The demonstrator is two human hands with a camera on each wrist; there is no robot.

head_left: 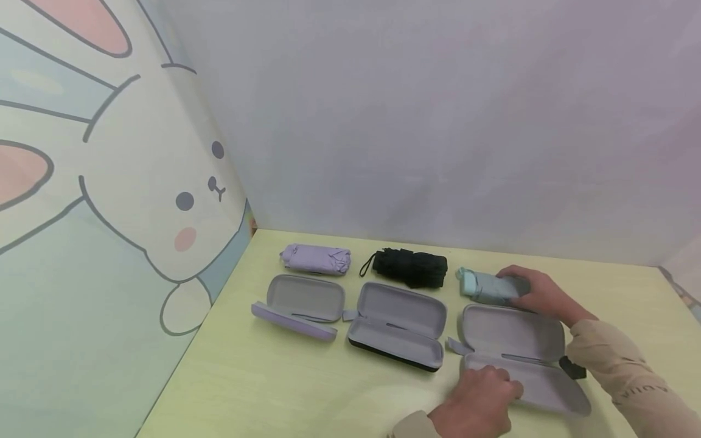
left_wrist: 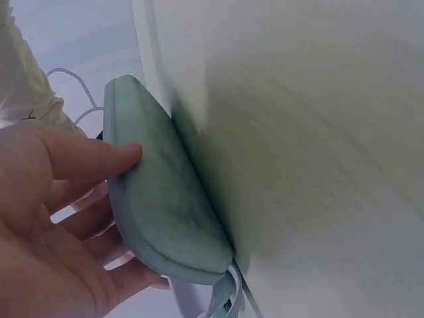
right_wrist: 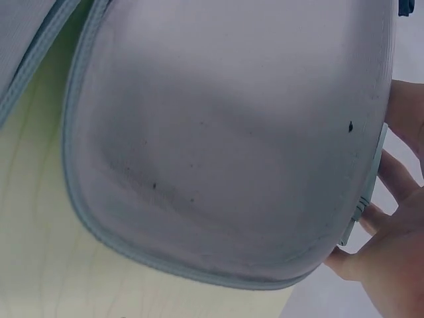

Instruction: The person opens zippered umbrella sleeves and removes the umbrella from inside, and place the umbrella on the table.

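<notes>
At the right of the head view, my right hand (head_left: 547, 297) grips a folded pale-blue umbrella (head_left: 486, 287) lying behind an open zip case. That case (head_left: 512, 331) is grey inside, and its lid lining (right_wrist: 225, 146) covers much of the right wrist view, hiding most of the umbrella. With my left hand (head_left: 475, 401) I pinch the near rim of the same case. The left wrist view has the thumb on its green outer shell (left_wrist: 165, 192) and the fingers behind the edge.
A purple folded umbrella (head_left: 316, 258) lies behind a half-open purple case (head_left: 296, 322). Between that and my hands, a black folded umbrella (head_left: 413, 266) lies behind an open black case (head_left: 397, 340). A rabbit-printed wall (head_left: 159, 158) borders the yellow table (head_left: 263, 389) on the left.
</notes>
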